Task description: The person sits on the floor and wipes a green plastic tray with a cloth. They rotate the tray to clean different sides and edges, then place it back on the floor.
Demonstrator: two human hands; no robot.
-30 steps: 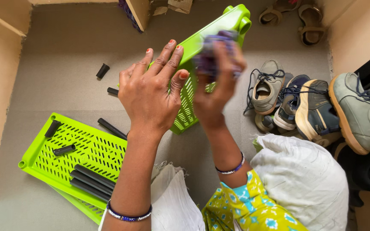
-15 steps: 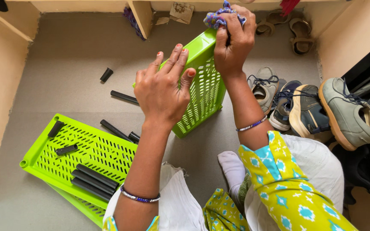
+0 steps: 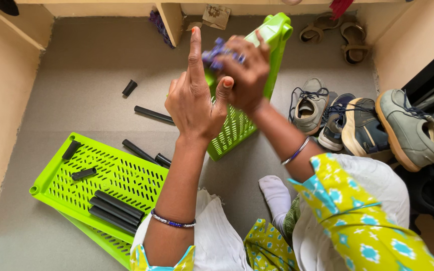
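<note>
A bright green perforated plastic shelf panel (image 3: 237, 125) stands tilted on one edge on the grey floor (image 3: 76, 70), its top corner reaching toward the far wall. The right hand (image 3: 244, 75) is closed around a crumpled purple cloth (image 3: 216, 51), pressed against the panel's upper part. The left hand (image 3: 194, 103) steadies the panel from its near side, palm against the plastic, index finger straight up and the other fingers loosely curled; it hides much of the panel's middle.

Toward the floor's near left corner lie two more green perforated panels (image 3: 106, 170), stacked flat. Several black plastic tubes (image 3: 116, 208) rest on the top one. More black tubes (image 3: 152, 114) lie loose on the floor between the stack and the tilted panel, with a short black connector (image 3: 129, 88) farther back.

Along the right edge of the floor a row of grey and blue shoes (image 3: 362, 128) crowds together, just beside the panel. A pair of brown sandals (image 3: 335, 32) sits at the far right corner.
</note>
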